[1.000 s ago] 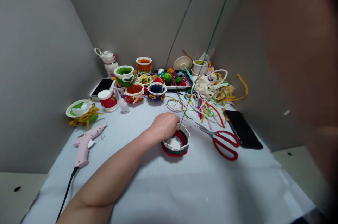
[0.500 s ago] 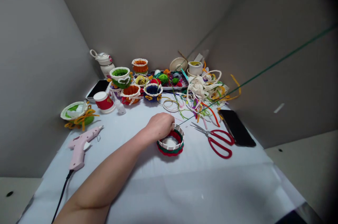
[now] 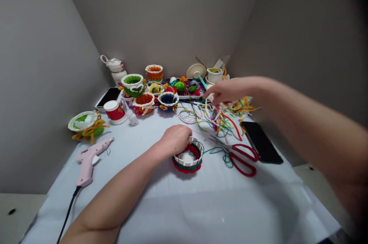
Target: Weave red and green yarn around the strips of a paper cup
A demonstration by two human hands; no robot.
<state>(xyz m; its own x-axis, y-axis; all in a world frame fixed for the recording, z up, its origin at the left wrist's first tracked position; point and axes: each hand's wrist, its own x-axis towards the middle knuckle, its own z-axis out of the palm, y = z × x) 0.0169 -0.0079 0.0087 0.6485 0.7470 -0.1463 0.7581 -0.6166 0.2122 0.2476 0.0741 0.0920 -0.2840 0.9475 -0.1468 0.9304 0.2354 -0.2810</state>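
**Left hand**: fingers curled down over the white rim of a round woven basket, gripping it. The basket sits on the white cloth, directly under this hand, banded in red and green chenille with a white interior.

**Right hand**: extended across the far side of the table, fingers bunched just above a tangle of pipe cleaners and cream ribbon. Whether it is pinching anything cannot be told.

**Beside the basket, on the right-hand side:** one loose green cord, loosely looped and lying across the blades of a pair of red-handled scissors. Just past the scissors lies a black smartphone.

**Left of the left hand:** a pink hot glue gun with a black power cord. Beyond it, a green-and-white basket trimmed with yellow pipe cleaner.

**Far edge, ahead of both hands:** a navy basket, an orange basket, a green basket, a second orange basket, a metal tray of yarn balls, a red-and-white cup, a white flask, a dark phone and a cup with yellow contents.
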